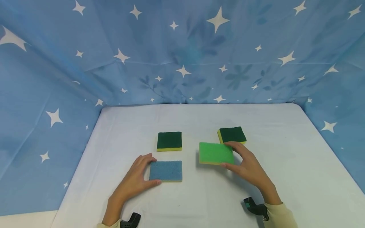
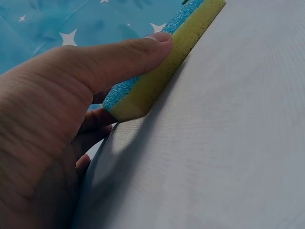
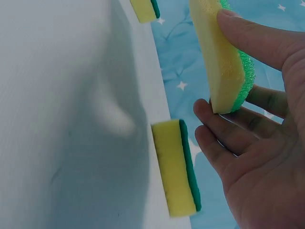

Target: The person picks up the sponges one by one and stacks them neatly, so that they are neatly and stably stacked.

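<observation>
A blue-topped sponge (image 1: pixel 166 171) with a yellow underside lies on the white table, and my left hand (image 1: pixel 136 179) grips it by its left end. The thumb presses its near edge in the left wrist view, with fingers at the far side. Above the table my right hand (image 1: pixel 251 164) holds a bright green sponge (image 1: pixel 214 153) by its right end, thumb on the near edge and fingers at the far one. Its pale yellow side (image 3: pixel 219 62) shows in the right wrist view, along with a shadow on the cloth below.
Two dark green and yellow sponges rest farther back: the left sponge (image 1: pixel 169 141) behind the blue one, the right sponge (image 1: pixel 232 135) just behind the lifted one. A white cloth covers the table (image 1: pixel 199 202). Blue star-patterned curtain (image 1: pixel 182 53) hangs around its back and sides.
</observation>
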The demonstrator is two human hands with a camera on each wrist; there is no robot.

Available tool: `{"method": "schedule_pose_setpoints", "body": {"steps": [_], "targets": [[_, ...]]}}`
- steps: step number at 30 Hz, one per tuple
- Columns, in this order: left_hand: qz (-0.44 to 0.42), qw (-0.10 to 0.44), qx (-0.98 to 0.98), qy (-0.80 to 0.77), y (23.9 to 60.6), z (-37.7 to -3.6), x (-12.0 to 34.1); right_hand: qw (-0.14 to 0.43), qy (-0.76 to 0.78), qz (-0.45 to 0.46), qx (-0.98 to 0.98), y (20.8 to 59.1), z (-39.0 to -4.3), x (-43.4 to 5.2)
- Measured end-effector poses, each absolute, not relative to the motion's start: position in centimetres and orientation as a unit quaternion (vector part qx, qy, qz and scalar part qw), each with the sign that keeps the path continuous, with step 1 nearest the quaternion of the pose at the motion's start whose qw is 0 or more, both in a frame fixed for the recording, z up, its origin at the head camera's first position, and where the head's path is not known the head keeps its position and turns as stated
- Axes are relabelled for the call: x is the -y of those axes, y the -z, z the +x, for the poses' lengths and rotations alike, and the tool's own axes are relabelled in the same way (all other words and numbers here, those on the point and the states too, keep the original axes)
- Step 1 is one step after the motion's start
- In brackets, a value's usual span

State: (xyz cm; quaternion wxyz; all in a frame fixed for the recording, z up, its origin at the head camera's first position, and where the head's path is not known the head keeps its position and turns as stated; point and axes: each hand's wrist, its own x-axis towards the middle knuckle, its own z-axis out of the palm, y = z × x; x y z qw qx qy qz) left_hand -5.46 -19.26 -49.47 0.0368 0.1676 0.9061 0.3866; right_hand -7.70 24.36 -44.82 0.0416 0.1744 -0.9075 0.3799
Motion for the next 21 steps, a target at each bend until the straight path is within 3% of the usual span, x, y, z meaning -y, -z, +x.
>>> {"method": "schedule_pose_setpoints", "body": {"steps": [21], "targets": [[0.160,0.041,-0.909,-0.383,49.3,-5.5,19.0,0.059,-0.408,0.242,0.878,43.3,-9.4,-20.8]]}}
